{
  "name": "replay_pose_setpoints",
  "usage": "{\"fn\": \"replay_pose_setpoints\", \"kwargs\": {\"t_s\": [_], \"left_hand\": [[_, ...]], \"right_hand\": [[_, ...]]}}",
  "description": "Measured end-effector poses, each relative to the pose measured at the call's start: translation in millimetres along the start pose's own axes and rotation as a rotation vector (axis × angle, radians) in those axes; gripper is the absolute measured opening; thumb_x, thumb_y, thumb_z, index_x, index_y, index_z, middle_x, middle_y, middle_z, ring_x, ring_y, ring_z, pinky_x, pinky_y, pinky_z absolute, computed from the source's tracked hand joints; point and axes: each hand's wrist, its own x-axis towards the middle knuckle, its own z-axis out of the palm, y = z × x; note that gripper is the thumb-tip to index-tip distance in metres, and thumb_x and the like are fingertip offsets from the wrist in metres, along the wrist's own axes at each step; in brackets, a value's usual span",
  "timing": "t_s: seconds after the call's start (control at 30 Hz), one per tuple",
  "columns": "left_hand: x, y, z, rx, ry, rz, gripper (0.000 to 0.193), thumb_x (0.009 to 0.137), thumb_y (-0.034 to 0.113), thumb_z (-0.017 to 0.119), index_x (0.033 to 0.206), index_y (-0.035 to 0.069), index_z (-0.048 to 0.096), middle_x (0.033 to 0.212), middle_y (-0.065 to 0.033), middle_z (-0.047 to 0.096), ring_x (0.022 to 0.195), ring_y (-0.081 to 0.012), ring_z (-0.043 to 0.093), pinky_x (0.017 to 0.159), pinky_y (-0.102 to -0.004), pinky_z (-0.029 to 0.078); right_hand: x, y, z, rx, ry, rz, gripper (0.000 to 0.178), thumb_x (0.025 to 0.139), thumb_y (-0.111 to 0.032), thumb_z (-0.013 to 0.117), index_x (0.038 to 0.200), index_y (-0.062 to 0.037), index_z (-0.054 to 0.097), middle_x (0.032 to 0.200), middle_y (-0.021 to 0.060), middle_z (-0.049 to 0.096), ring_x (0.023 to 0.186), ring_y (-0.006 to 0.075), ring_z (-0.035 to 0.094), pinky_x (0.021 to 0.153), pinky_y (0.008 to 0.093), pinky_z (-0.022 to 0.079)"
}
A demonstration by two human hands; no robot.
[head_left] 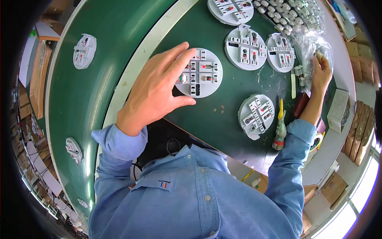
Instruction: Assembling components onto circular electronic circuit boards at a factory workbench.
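A round white plastic base [217,71] with raised slots, red parts and small metal pieces lies on the green tabletop in front of me. My left hand [153,81] reaches over its left side, thumb and fingers stretched apart; the palm hides part of the base. Beside that palm a small metallic piece [182,78] shows on the base. At the right, my right hand [323,72] is closed in a pinch on a small whitish part [319,55], too small to name exactly. That hand is next to a clear plastic bag [308,44].
Several similar round bases [245,47] lie at the back and one base [256,116] nearer me. A yellow-handled screwdriver [280,107], its lower part wrapped, lies by my right sleeve. Packed small parts [280,14] sit far right. A green conveyor belt [101,59] at left carries more bases.
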Motion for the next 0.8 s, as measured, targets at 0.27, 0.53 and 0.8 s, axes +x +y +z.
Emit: {"fn": "replay_pose_setpoints", "kwargs": {"t_s": [0.27,0.53,0.8], "left_hand": [[1,-16,2,-0.108,-0.015,0.064,0.093,0.064,0.018,0.101,0.148,0.008,0.063,0.158,-0.0162,0.056,0.135,-0.0404,0.060,0.113,-0.0494,0.051],[3,-23,1,-0.233,0.017,0.079,0.077,0.073,0.016,0.096,0.144,0.004,0.068,0.154,-0.0178,0.060,0.133,-0.0344,0.065,0.108,-0.0428,0.056],[-1,-38,-10,-1.088,0.012,-0.302,0.046,0.108,0.044,0.069,0.106,-0.002,0.077,0.094,-0.0084,0.076,0.086,-0.0153,0.068,0.080,-0.0303,0.053]], "right_hand": [[-4,-9,5,0.226,0.085,0.012,0.034,0.101,-0.013,0.079,0.131,0.0023,0.074,0.116,0.0068,0.079,0.104,0.0122,0.071,0.094,0.0259,0.055],[-3,-13,3,0.236,0.074,0.130,0.042,0.101,-0.015,0.079,0.137,0.0046,0.071,0.120,0.0121,0.079,0.107,0.0162,0.074,0.094,0.0286,0.057],[12,20,-2,0.160,0.026,-0.009,0.038,0.107,-0.016,0.073,0.139,0.0044,0.068,0.118,0.0080,0.079,0.099,0.0107,0.071,0.087,0.0240,0.055]]}}
